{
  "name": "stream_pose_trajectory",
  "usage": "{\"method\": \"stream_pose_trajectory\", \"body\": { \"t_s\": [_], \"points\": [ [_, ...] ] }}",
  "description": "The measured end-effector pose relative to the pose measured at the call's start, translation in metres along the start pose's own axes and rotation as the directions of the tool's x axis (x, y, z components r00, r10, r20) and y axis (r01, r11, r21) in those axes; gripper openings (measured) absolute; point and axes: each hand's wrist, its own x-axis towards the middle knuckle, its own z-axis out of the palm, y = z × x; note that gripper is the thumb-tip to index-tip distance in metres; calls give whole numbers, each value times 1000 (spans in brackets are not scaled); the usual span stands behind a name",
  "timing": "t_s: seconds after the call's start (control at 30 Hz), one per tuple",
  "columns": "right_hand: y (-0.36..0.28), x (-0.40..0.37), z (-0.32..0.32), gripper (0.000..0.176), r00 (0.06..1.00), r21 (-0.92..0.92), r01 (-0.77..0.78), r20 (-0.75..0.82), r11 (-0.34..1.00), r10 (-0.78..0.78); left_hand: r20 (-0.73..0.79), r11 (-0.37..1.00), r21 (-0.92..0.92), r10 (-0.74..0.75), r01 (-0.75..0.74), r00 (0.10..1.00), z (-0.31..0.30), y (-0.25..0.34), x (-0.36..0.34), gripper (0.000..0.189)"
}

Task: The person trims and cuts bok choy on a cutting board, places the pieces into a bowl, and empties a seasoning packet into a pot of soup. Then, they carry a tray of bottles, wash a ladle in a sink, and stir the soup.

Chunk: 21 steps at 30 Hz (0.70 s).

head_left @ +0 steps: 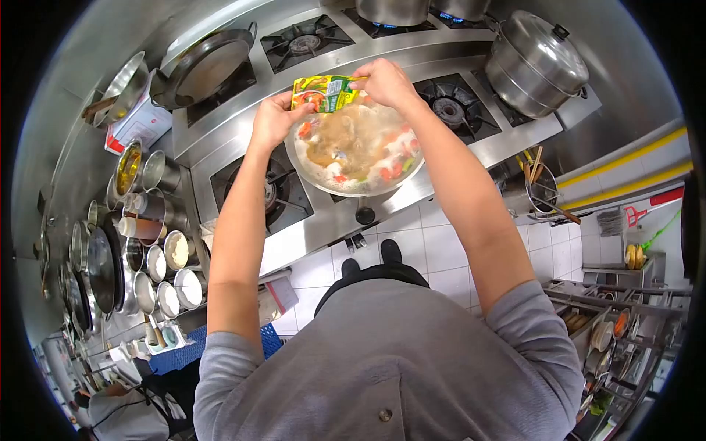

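Note:
A yellow and green seasoning packet (323, 94) is stretched between my two hands, over the far side of a wide pan (362, 187) of bubbling soup. My left hand (280, 117) pinches the packet's left end, thumb along its lower edge. At the packet's upper right corner, the fingers of my right hand (387, 82) are closed on it. Brownish broth (351, 140) fills the middle of the pan, with foam and red and green pieces around the edge. Steam blurs part of the surface.
A dark wok (209, 67) sits on the back-left burner. To the right stands a large lidded steel pot (535, 62) beside a bare burner (450, 110). Several seasoning containers (176, 250) crowd the left side. A utensil holder (531, 192) hangs off the stove's right front.

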Motion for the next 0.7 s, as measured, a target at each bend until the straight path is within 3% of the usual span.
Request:
{"method": "stream_pose_trajectory", "body": {
  "t_s": [0.03, 0.17, 0.23, 0.27, 0.3, 0.37, 0.4, 0.43, 0.47, 0.5, 0.57, 0.63, 0.67, 0.7],
  "points": [
    [-6, -1, -4, 27, 998, 1, -62, -14, 998, 62, 0, 1000, -2, 9, -9, 1000, 2, -1, 1, 27],
    [-5, -10, -9, 27, 1000, -74, -15, -8, 997, 15, -1, 997, -67, 28, -28, 1000, 12, -2, -1, 24],
    [-5, -13, -12, 28, 991, -55, -118, -71, 991, 114, 15, 999, -5, -32, 32, 999, 16, 7, 2, 25],
    [-3, -17, -11, 28, 989, -57, -129, -79, 990, 124, 20, 996, -82, 34, -32, 999, 19, 2, 6, 27],
    [2, -21, -9, 30, 986, -4, -97, -135, 995, 96, 36, 996, -85, 39, -35, 999, 22, -6, 10, 27],
    [8, -32, -16, 32, 974, 45, -77, -212, 996, 85, -73, 996, -59, 63, -67, 995, 26, -19, 22, 24],
    [10, -44, -21, 34, 942, 142, -62, -318, 988, 105, -61, 961, -263, 74, -88, 995, 30, -22, 22, 26],
    [13, -57, -26, 36, 897, 232, -33, -423, 972, 131, -34, 960, -266, 88, -94, 996, 32, -23, 20, 26],
    [23, -71, -32, 40, 869, 260, -43, -467, 965, 165, -21, 854, -520, -39, 23, 999, 33, -25, 18, 28],
    [43, -84, -28, 38, 830, 419, -11, -503, 908, 243, 36, 671, -728, -170, 143, 985, 35, -30, 15, 31],
    [46, -138, -39, 29, 789, 606, -71, -452, 792, 417, 83, 391, -905, -225, 168, 971, 42, -58, 18, 34],
    [64, -191, -39, 19, 735, 665, -92, -457, 741, 501, 134, 41, -988, -229, 147, 964, 52, -97, 27, 37],
    [71, -214, -39, 17, 714, 681, -135, -437, 720, 547, 74, 132, -987, -127, 91, 989, 60, -85, 21, 37],
    [75, -234, -35, 16, 676, 699, -179, -424, 692, 603, 52, 107, -992, -141, 67, 989, 69, -84, 22, 34]
  ]
}}
